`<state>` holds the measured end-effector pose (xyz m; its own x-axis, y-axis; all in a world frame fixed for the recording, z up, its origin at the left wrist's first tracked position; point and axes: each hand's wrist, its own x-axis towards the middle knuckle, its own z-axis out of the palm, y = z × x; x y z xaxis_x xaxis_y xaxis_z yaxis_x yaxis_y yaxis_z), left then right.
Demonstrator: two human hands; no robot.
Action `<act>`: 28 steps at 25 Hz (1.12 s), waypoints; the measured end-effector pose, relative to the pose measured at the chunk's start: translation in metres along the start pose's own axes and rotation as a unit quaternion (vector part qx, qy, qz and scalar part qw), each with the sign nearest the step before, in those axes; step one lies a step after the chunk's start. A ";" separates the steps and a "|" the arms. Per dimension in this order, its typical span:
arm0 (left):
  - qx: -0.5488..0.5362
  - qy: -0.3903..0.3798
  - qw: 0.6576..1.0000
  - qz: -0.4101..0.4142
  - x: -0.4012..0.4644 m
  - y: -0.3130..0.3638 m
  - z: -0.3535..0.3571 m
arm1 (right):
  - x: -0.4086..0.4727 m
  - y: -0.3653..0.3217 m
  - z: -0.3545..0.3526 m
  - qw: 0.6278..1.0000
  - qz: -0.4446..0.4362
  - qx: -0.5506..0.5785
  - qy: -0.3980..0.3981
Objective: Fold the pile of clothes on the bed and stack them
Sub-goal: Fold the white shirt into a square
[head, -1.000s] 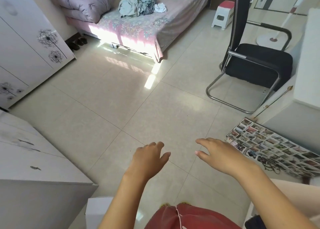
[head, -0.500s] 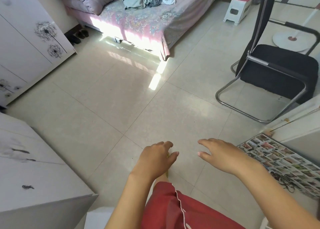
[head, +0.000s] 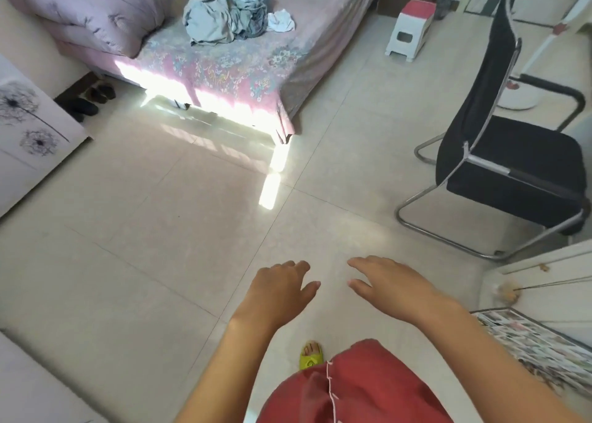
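A crumpled pile of grey, blue and white clothes (head: 230, 15) lies on the bed (head: 243, 70), which has a pink flowered cover, at the far top of the view. My left hand (head: 278, 291) and my right hand (head: 387, 284) hover side by side over the floor tiles, palms down, fingers loose, holding nothing. Both hands are far from the pile, with open floor between.
A folded lilac quilt (head: 93, 9) lies at the bed's left end. A black chair (head: 509, 153) stands at the right, a white and red stool (head: 411, 30) beyond it. White cabinets (head: 28, 127) line the left. Shoes (head: 86, 100) sit beside the bed. A sunlit patch marks the floor.
The view has moved forward toward the bed, so the bed and pile look nearer and larger. My hands keep their pose. A foot in a yellow slipper has come into view.
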<state>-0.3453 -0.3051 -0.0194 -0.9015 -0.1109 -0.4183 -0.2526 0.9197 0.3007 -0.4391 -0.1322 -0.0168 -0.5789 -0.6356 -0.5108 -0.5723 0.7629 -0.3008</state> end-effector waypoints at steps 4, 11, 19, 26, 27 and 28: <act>0.002 -0.015 0.999 0.030 0.076 -0.008 -0.043 | 0.062 0.017 -0.044 0.999 0.040 0.029 0.007; 0.012 -0.048 0.998 0.030 0.223 -0.002 -0.102 | 0.178 0.087 -0.127 0.998 0.054 0.031 -0.004; 0.020 -0.022 0.999 0.015 0.395 0.013 -0.204 | 0.310 0.173 -0.258 0.999 0.046 -0.003 0.008; 0.019 -0.041 0.999 0.005 0.516 -0.006 -0.258 | 0.420 0.199 -0.327 1.000 0.025 -0.008 -0.013; 0.023 -0.041 0.999 0.002 0.537 -0.010 -0.266 | 0.441 0.202 -0.339 1.000 0.023 -0.013 -0.012; 0.034 -0.038 0.999 -0.001 0.559 -0.016 -0.277 | 0.463 0.204 -0.353 1.000 0.022 -0.016 -0.008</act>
<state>-0.9429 -0.4860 -0.0207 -0.8708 -0.0865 -0.4840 -0.2284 0.9430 0.2422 -1.0289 -0.3124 -0.0304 -0.5953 -0.5992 -0.5354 -0.5644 0.7860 -0.2521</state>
